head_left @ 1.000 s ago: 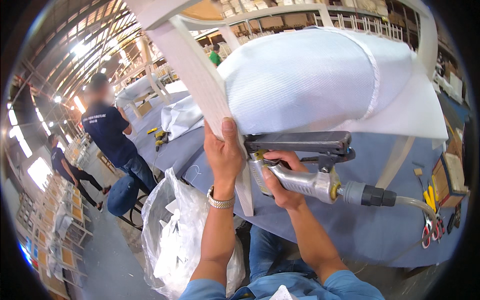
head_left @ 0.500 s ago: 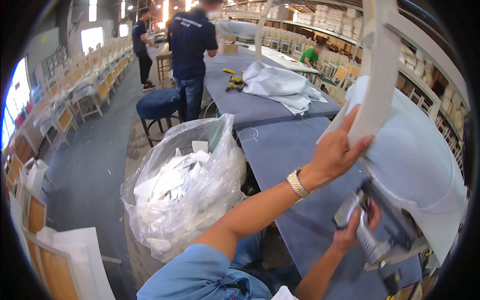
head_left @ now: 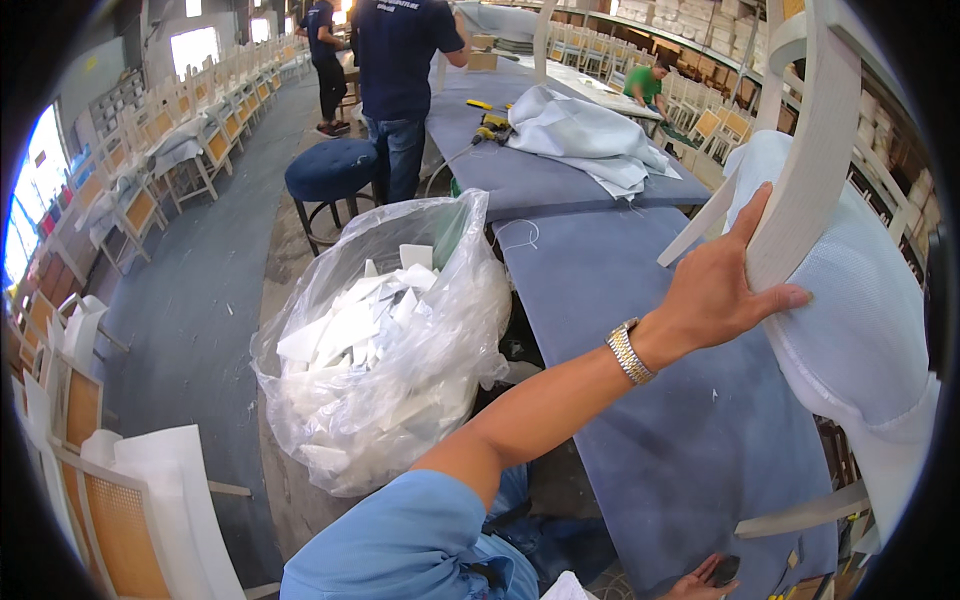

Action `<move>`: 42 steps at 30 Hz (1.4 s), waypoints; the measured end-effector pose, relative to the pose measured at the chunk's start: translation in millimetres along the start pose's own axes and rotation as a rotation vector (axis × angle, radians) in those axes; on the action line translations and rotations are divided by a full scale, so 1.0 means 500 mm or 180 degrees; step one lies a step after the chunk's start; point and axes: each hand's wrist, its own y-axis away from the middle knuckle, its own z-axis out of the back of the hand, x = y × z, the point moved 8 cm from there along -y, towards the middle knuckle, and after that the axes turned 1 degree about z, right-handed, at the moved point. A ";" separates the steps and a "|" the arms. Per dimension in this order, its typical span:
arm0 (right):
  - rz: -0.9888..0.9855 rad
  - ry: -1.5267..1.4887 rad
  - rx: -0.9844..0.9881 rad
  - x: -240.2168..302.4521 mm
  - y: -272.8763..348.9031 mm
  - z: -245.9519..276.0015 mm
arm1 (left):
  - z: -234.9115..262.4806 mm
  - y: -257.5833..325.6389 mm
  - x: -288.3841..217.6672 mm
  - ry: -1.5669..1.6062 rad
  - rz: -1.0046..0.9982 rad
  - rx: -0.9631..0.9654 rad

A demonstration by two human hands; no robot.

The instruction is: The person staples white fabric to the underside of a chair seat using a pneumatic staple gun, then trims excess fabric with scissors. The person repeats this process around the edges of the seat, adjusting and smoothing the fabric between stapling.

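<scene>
My left hand (head_left: 722, 285) grips a pale wooden chair frame (head_left: 812, 160), fingers behind the wood and thumb across the near side. The chair is tipped on the table, its seat covered in light blue-white fabric (head_left: 850, 300). A chair leg (head_left: 805, 512) juts out low over the tabletop. Down at the lower edge, my right hand (head_left: 700, 585) is mostly cut off. Its fingers are closed at a small black object (head_left: 724, 570), whose kind I cannot make out.
Beside the padded blue-grey table (head_left: 640, 420) stands a clear plastic bag (head_left: 480, 350) of white foam scraps. Fabric (head_left: 580, 140) and a yellow-black power tool (head_left: 490, 128) lie farther back. A blue stool (head_left: 332, 172), several chairs (head_left: 125, 500) and other people (head_left: 400, 70) are around.
My right hand has drawn down and toward me from the seat's edge; the staple gun it held is no longer visible. My left hand keeps its hold on the chair. The view has shifted.
</scene>
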 end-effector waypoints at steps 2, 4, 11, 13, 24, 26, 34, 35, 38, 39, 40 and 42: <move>-0.0676 0.0001 0.0511 0.016 0.017 -0.046 | 0.012 0.002 -0.003 -0.0077 0.0020 -0.0026; -0.1107 0.0894 0.1700 0.003 0.009 -0.035 | 0.011 0.002 -0.004 -0.0067 -0.0034 -0.0087; 0.2414 0.5066 0.1560 0.197 0.155 -0.114 | 0.017 0.009 0.008 -0.0068 -0.0130 -0.0306; 0.2475 0.5385 0.1908 0.113 0.033 -0.028 | 0.001 0.000 -0.001 0.0037 -0.0091 -0.0245; 0.1084 0.2862 0.2114 0.249 0.097 -0.155 | 0.029 -0.004 -0.009 0.0003 -0.0365 -0.0479; 0.0975 0.2491 0.2062 0.277 0.170 -0.211 | 0.019 0.005 -0.006 -0.0110 0.0163 -0.0045; 0.2580 0.1219 0.3033 0.333 0.506 -0.540 | 0.016 0.000 -0.012 0.0426 -0.0407 -0.0033; 0.2909 0.1246 0.3156 0.336 0.538 -0.571 | 0.016 -0.001 -0.015 0.0510 -0.0324 0.0056; 0.3972 0.1260 0.3399 0.325 0.577 -0.636 | 0.013 -0.006 -0.019 0.0592 -0.0266 0.0208; 0.3991 0.1317 0.3330 0.316 0.580 -0.644 | 0.013 -0.001 -0.010 0.0564 -0.0212 0.0215; 0.4029 0.1362 0.3235 0.312 0.584 -0.652 | 0.013 -0.003 -0.007 0.0516 -0.0280 0.0216; 0.3834 0.1319 0.2962 0.298 0.574 -0.665 | 0.008 -0.003 0.002 0.0434 -0.0341 0.0252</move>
